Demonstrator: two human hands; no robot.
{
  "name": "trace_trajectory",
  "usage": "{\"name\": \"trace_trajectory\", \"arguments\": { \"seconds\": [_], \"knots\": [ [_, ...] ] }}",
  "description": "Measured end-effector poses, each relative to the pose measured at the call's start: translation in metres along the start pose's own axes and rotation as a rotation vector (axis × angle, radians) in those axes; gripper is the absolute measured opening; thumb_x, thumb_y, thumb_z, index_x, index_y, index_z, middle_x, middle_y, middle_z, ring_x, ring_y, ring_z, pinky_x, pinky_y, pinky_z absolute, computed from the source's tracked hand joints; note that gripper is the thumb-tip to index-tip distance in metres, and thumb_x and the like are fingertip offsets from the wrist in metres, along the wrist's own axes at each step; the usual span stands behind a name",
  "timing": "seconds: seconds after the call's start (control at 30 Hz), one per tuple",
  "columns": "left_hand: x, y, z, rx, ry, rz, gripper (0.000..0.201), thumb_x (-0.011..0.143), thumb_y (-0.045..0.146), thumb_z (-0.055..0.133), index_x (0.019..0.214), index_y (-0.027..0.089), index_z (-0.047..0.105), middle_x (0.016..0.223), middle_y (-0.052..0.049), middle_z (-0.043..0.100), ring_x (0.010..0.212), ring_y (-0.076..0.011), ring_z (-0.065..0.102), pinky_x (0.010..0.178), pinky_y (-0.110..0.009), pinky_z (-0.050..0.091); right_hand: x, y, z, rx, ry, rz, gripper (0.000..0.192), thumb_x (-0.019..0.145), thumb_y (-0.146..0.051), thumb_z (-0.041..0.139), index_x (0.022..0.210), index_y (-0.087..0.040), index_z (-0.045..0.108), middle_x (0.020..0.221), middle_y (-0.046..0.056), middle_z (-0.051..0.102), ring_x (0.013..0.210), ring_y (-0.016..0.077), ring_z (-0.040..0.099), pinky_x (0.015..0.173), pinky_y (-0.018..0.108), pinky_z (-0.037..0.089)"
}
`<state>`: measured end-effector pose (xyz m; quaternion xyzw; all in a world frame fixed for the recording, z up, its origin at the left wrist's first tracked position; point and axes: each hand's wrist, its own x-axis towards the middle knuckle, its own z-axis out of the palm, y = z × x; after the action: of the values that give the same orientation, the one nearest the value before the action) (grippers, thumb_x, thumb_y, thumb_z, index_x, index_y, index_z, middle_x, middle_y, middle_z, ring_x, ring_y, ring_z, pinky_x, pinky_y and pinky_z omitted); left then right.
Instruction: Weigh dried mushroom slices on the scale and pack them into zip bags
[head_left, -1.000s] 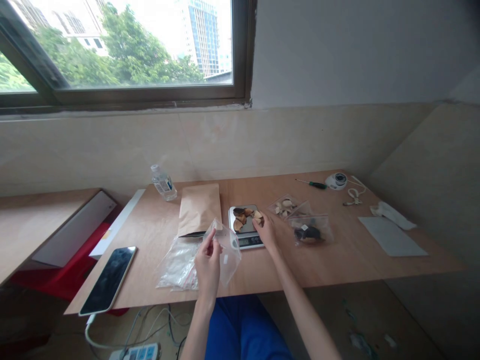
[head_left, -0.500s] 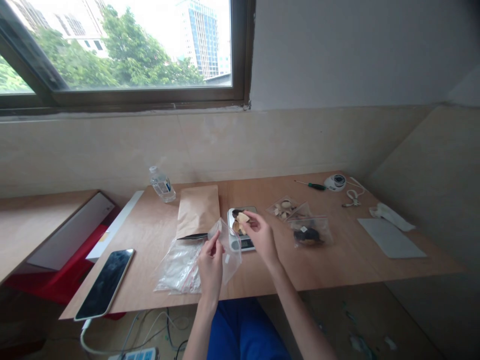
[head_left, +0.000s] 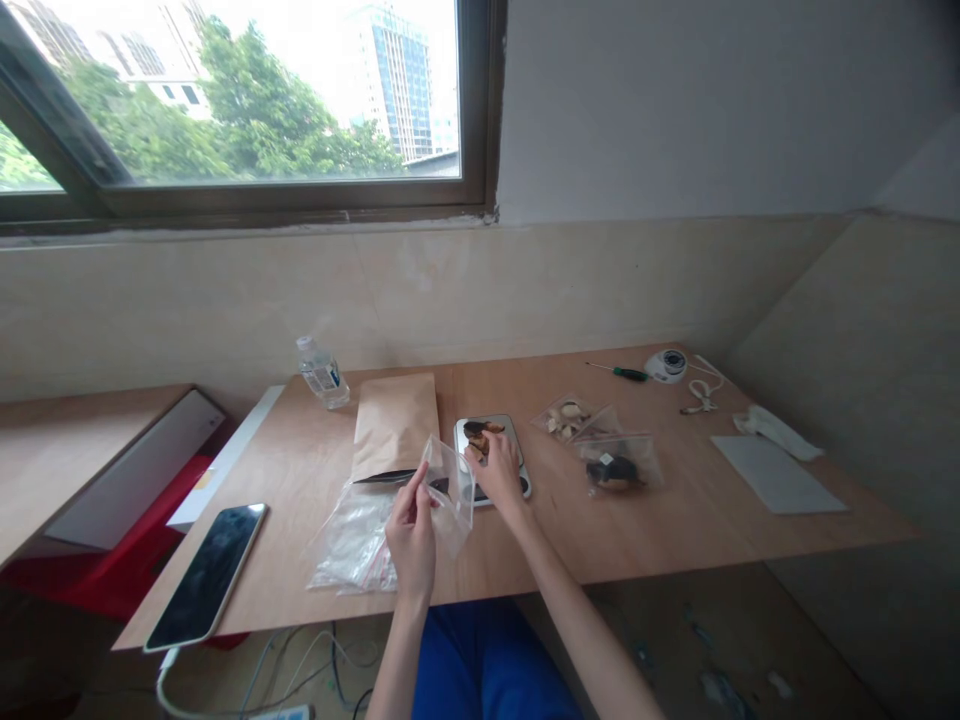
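My left hand [head_left: 412, 535] pinches the rim of a clear zip bag [head_left: 452, 495] and holds it up above the wooden table [head_left: 675, 520]. My right hand [head_left: 499, 470] is at the bag's mouth, fingers closed on a pale dried piece that is mostly hidden. Just behind that hand a small digital scale [head_left: 519, 442] carries a few brown dried pieces [head_left: 480, 430]. A brown paper pouch [head_left: 396, 425] lies left of the scale. A pile of empty zip bags [head_left: 349, 540] lies under my left hand.
Two filled zip bags [head_left: 570, 415] [head_left: 616, 468] lie right of the scale. A phone [head_left: 204, 575] sits at the front left edge and a water bottle [head_left: 321, 373] at the back. A screwdriver [head_left: 621, 372], a round white device [head_left: 666, 364] and a grey sheet [head_left: 776, 473] are at the right.
My right hand picked a pale piece off the scale, lifted it and brought it left to the bag's mouth. My left hand kept the bag up.
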<state>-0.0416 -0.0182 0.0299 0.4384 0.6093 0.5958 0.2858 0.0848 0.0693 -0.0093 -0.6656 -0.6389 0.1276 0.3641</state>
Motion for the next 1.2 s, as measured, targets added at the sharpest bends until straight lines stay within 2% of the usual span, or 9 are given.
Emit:
{"name": "trace_trajectory", "arguments": {
  "seconds": [0.07, 0.23, 0.4, 0.53, 0.63, 0.73, 0.87, 1.0, 1.2],
  "knots": [
    [-0.001, 0.000, -0.001, -0.008, 0.003, 0.009, 0.045, 0.082, 0.046, 0.050, 0.117, 0.020, 0.060, 0.076, -0.003, 0.063, 0.066, -0.0141, 0.054, 0.066, -0.026, 0.044, -0.003, -0.003, 0.010, -0.110, -0.008, 0.015, 0.047, 0.078, -0.036, 0.060, 0.116, -0.009, 0.055, 0.108, 0.019, 0.056, 0.102, 0.0319, 0.050, 0.086, 0.044, 0.040],
    [-0.002, -0.001, -0.004, -0.027, 0.007, 0.002, 0.044, 0.082, 0.046, 0.050, 0.119, 0.022, 0.059, 0.076, -0.003, 0.064, 0.065, -0.0138, 0.054, 0.062, -0.025, 0.044, -0.005, 0.006, 0.016, -0.147, 0.020, 0.005, 0.023, 0.080, -0.026, 0.056, 0.100, -0.017, 0.063, 0.101, 0.012, 0.059, 0.095, 0.0274, 0.050, 0.083, 0.040, 0.038],
    [-0.004, -0.001, -0.005, -0.035, 0.009, -0.004, 0.044, 0.083, 0.046, 0.050, 0.119, 0.022, 0.059, 0.080, -0.004, 0.064, 0.067, -0.0140, 0.054, 0.064, -0.025, 0.044, 0.000, 0.020, 0.004, 0.117, 0.032, -0.019, 0.017, 0.080, -0.017, 0.049, 0.089, -0.017, 0.064, 0.089, 0.009, 0.061, 0.088, 0.0222, 0.054, 0.082, 0.037, 0.042],
    [-0.005, 0.001, -0.003, -0.033, -0.002, -0.006, 0.045, 0.082, 0.046, 0.050, 0.119, 0.021, 0.059, 0.080, -0.003, 0.063, 0.067, -0.0139, 0.053, 0.065, -0.025, 0.043, 0.001, 0.005, -0.023, 0.430, 0.021, 0.043, 0.014, 0.077, -0.023, 0.053, 0.083, -0.016, 0.064, 0.085, 0.008, 0.063, 0.076, 0.0186, 0.058, 0.072, 0.032, 0.048],
    [-0.005, 0.003, -0.001, -0.040, 0.000, -0.004, 0.046, 0.082, 0.047, 0.050, 0.117, 0.019, 0.060, 0.083, -0.005, 0.064, 0.066, -0.0141, 0.052, 0.065, -0.025, 0.043, 0.000, -0.019, -0.048, 0.610, -0.121, 0.044, 0.018, 0.075, -0.029, 0.058, 0.086, -0.017, 0.065, 0.084, 0.005, 0.066, 0.068, 0.0151, 0.059, 0.065, 0.027, 0.049],
    [-0.005, 0.004, 0.002, -0.051, 0.011, -0.015, 0.045, 0.082, 0.046, 0.050, 0.116, 0.019, 0.061, 0.090, -0.006, 0.066, 0.069, -0.0141, 0.053, 0.068, -0.026, 0.043, -0.002, -0.045, -0.064, 0.603, -0.326, 0.005, 0.020, 0.072, -0.027, 0.060, 0.089, -0.018, 0.066, 0.082, 0.002, 0.068, 0.063, 0.0129, 0.058, 0.060, 0.025, 0.048],
    [-0.008, 0.004, 0.005, -0.090, 0.066, -0.095, 0.047, 0.080, 0.048, 0.051, 0.116, 0.018, 0.061, 0.080, -0.005, 0.065, 0.065, -0.0136, 0.053, 0.064, -0.025, 0.043, -0.002, -0.070, -0.064, 0.515, -0.358, -0.060, 0.020, 0.071, -0.022, 0.060, 0.091, -0.019, 0.066, 0.093, 0.003, 0.068, 0.068, 0.0126, 0.060, 0.066, 0.025, 0.049],
    [-0.009, 0.000, 0.005, -0.194, 0.099, -0.174, 0.053, 0.079, 0.049, 0.054, 0.120, 0.015, 0.058, 0.065, 0.000, 0.059, 0.056, -0.0101, 0.049, 0.057, -0.022, 0.040, 0.003, -0.069, -0.059, 0.578, -0.344, -0.029, 0.022, 0.082, -0.028, 0.050, 0.096, -0.019, 0.065, 0.088, 0.004, 0.068, 0.068, 0.0135, 0.063, 0.065, 0.026, 0.050],
    [-0.007, -0.006, 0.004, -0.267, 0.102, -0.182, 0.053, 0.078, 0.048, 0.056, 0.121, 0.016, 0.057, 0.066, 0.002, 0.057, 0.054, -0.0073, 0.045, 0.053, -0.019, 0.037, 0.013, -0.048, -0.056, 0.795, -0.548, -0.120, 0.027, 0.086, -0.031, 0.045, 0.101, -0.019, 0.064, 0.087, 0.004, 0.069, 0.075, 0.0143, 0.065, 0.064, 0.025, 0.051]
  ]
}}
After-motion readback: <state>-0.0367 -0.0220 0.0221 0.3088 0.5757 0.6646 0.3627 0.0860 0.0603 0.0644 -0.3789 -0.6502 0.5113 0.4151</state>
